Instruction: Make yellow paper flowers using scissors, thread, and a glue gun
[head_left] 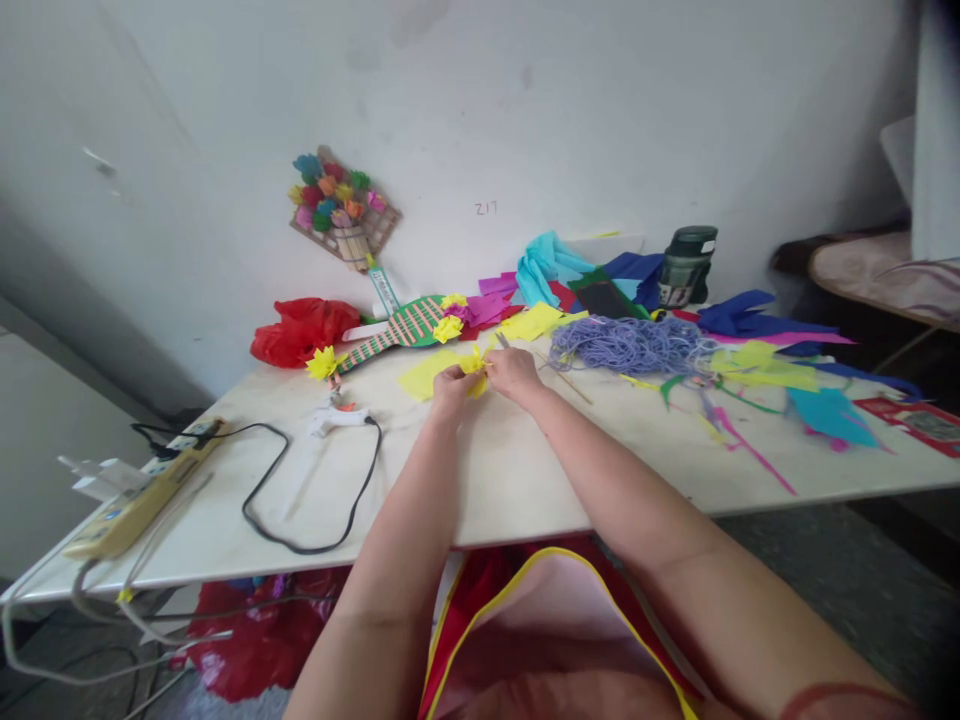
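Observation:
Over the middle of the table, my left hand [451, 388] is closed on a small yellow crepe-paper flower [475, 362]. My right hand [513, 372] meets it from the other side, fingers pinched at the flower's edge. A grey pointed tip [502, 341] sticks up by the right fingers; the rest of that tool is hidden. Beneath and left of the hands lies a yellow paper sheet [420, 376]. A thin stick [574, 386] rests just right of my right hand. Behind them is a green, striped lute-shaped piece [409, 325] with yellow paper flowers.
A white glue gun [337, 420] with a black cord lies left, near a power strip [142, 495]. Purple yarn [634, 345], coloured paper scraps [832, 415] and a dark green bottle [686, 265] are at right. A red plastic bag [304, 330] sits at back left.

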